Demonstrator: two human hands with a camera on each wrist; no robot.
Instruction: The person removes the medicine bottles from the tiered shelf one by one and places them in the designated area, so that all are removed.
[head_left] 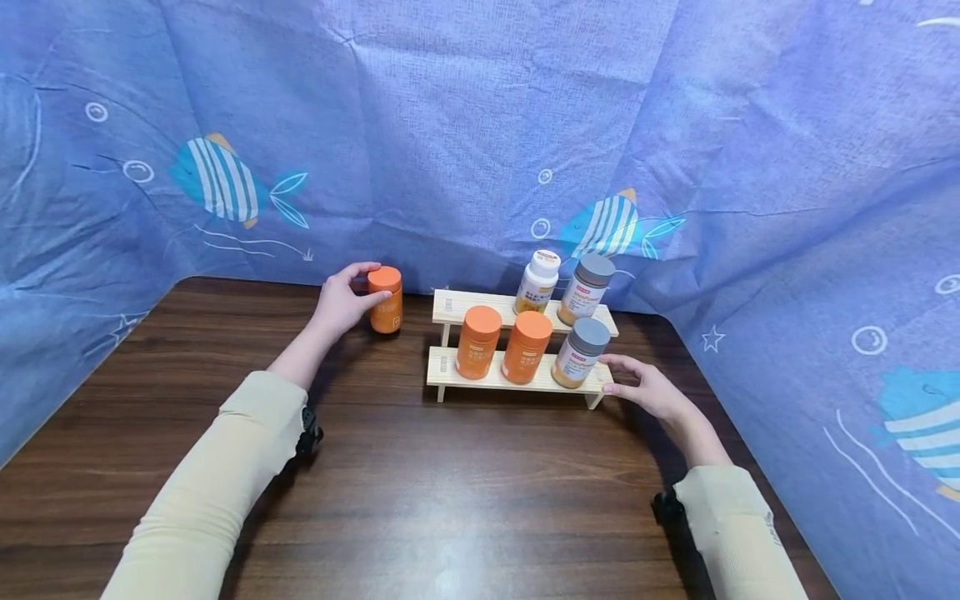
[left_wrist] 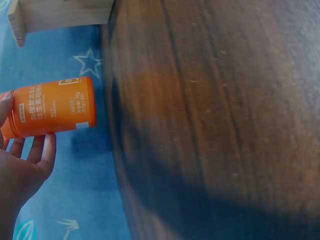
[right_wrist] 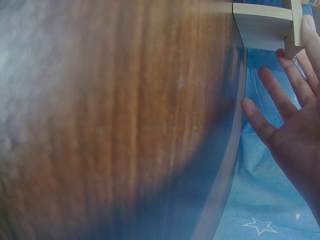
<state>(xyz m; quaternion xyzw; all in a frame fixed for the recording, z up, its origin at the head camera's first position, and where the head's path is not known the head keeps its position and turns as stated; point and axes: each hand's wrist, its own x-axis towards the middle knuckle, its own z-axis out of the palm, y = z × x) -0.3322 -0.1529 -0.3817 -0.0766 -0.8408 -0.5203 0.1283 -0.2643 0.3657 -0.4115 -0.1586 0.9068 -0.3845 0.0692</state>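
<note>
My left hand [head_left: 347,302] pinches an orange bottle [head_left: 387,312] between thumb and fingers, near the table's back edge, left of a wooden two-tier rack [head_left: 442,377]. In the left wrist view the bottle [left_wrist: 55,107] shows white print, and the thumb and fingers [left_wrist: 49,152] lie on opposite sides near its cap. At the lower tier's right end, my right hand [head_left: 651,388] holds the board's end with thumb and index finger. The right wrist view shows this hand [right_wrist: 295,125] with its other fingers spread apart beside the rack's end [right_wrist: 265,22].
On the lower tier stand two orange bottles [head_left: 478,343] [head_left: 527,348] and a grey-capped jar [head_left: 580,354]. The upper tier holds a white-capped bottle [head_left: 537,283] and another grey-capped jar [head_left: 586,290]. A blue fish-print cloth [head_left: 450,150] hangs behind the dark wooden table [head_left: 450,483].
</note>
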